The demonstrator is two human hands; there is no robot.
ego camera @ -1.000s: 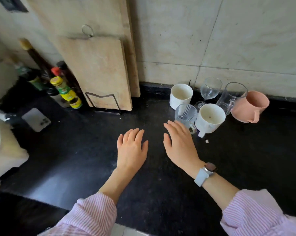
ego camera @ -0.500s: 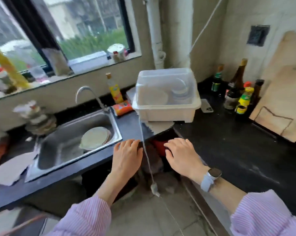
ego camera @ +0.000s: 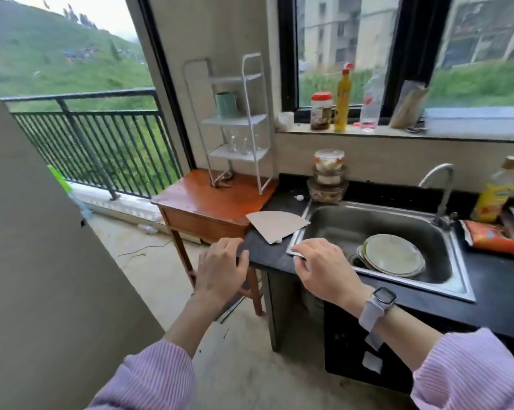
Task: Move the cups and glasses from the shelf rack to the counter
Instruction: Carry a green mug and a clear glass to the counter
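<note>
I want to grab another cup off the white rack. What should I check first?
1. Left hand is empty: ok.
2. Right hand is empty: ok.
3. Something is left on the white rack: ok, a green cup on the middle shelf and clear glasses on the shelf below.
4. Rack stands steady on the wooden table: cannot tell.
5. Rack is within arm's reach: not ok, it sits well beyond both hands.
6. Number of glasses: cannot tell, too blurry.
</note>
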